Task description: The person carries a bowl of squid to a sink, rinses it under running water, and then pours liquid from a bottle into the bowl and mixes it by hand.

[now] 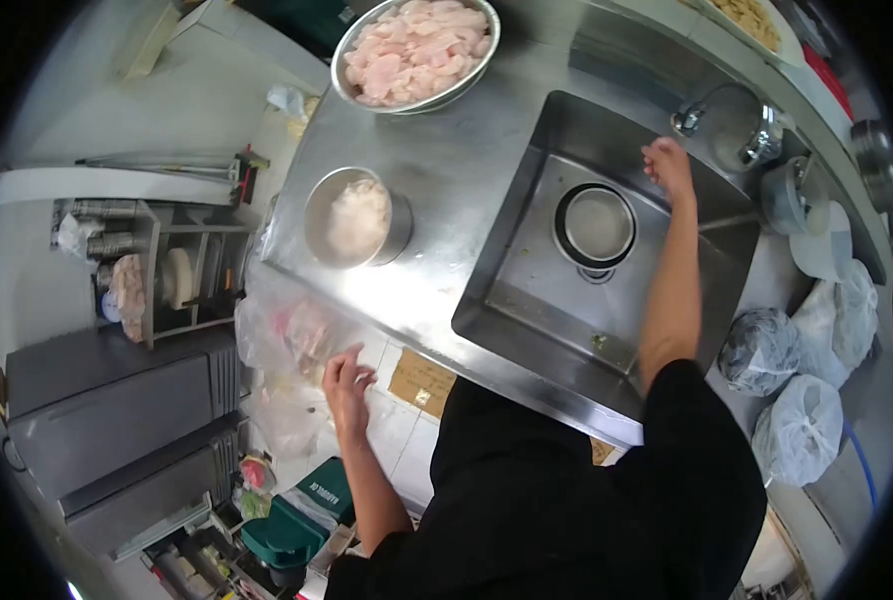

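Observation:
My right hand (671,168) is over the far right side of the steel sink (527,300), fingers curled in, with nothing visible in them. Close beyond it is the curved metal faucet (764,140), apart from the hand. A round metal bowl (600,225) with cloudy liquid sits in the sink near the drain. My left hand (347,392) hangs off the counter's front edge, holding nothing, fingers loosely bent and apart. A metal pot (399,232) with pale, whitish contents stands on the counter. Behind it is a wide metal bowl (495,40) heaped with raw pale-pink meat slices (417,52).
Clear plastic bags (287,350) are beside the counter's left corner. Several tied plastic bags (805,425) and a grey container (795,198) lie right of the sink. Green bins (297,520) and a flattened cardboard piece (422,383) are on the floor.

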A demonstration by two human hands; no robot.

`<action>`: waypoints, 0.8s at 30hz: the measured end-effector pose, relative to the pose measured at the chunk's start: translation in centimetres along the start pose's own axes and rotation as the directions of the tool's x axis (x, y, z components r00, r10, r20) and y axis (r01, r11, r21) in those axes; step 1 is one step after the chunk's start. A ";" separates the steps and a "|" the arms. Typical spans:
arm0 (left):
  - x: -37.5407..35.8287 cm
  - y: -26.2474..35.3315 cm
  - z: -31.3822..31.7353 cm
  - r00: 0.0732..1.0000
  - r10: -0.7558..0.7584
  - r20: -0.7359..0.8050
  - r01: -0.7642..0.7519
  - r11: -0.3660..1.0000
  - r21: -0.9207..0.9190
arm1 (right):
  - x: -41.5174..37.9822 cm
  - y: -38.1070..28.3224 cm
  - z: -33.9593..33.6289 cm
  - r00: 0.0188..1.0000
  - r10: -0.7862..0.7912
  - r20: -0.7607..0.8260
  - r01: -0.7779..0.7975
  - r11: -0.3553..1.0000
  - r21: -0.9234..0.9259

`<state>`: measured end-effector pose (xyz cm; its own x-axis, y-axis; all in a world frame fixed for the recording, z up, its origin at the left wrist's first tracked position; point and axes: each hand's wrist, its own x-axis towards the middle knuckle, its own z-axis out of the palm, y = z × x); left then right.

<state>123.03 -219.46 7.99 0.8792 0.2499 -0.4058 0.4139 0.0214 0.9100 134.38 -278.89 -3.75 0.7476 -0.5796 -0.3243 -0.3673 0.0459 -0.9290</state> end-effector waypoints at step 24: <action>-2.9 -13.3 -8.8 0.934 -0.295 0.199 0.083 0.725 0.684 | -1.6 -2.1 -0.2 0.987 -0.033 0.157 0.019 0.995 0.093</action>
<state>112.91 -211.97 -2.19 0.7463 0.0346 -0.6647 0.5347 -0.6260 0.5677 133.87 -278.23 -1.27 0.8370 -0.4460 -0.3171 -0.3000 0.1106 -0.9475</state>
